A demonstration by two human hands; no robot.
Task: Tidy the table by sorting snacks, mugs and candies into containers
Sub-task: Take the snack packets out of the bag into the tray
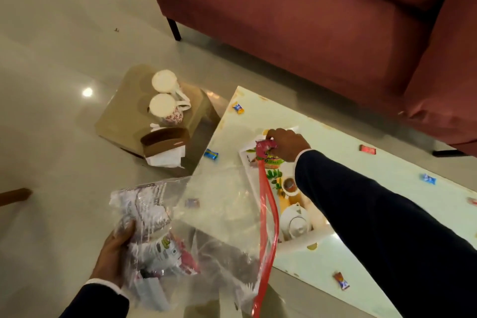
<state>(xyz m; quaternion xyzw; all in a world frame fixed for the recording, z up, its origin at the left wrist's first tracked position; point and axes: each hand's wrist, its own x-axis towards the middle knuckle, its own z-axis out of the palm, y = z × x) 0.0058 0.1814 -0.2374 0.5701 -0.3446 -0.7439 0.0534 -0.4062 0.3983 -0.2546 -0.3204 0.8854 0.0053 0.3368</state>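
Note:
My left hand point(113, 253) holds a clear zip bag point(219, 214) with a red seal strip; several snack packets point(165, 253) lie inside it. My right hand point(286, 143) reaches over the white tray point(244, 152) on the glass table point(361, 178) and grips a pink and green snack packet point(268, 152) by its top. Wrapped candies lie scattered on the table: a blue one point(211, 154), an orange-blue one point(238, 108), a red one point(367, 149). Two white mugs point(165, 95) stand on a low side table.
The side table point(121, 116) at the left also carries a brown tissue box point(165, 144). A red sofa point(309, 20) stands behind the glass table. More candies point(341, 280) lie near the table's near edge. The tray bears a printed teapot picture point(294, 219).

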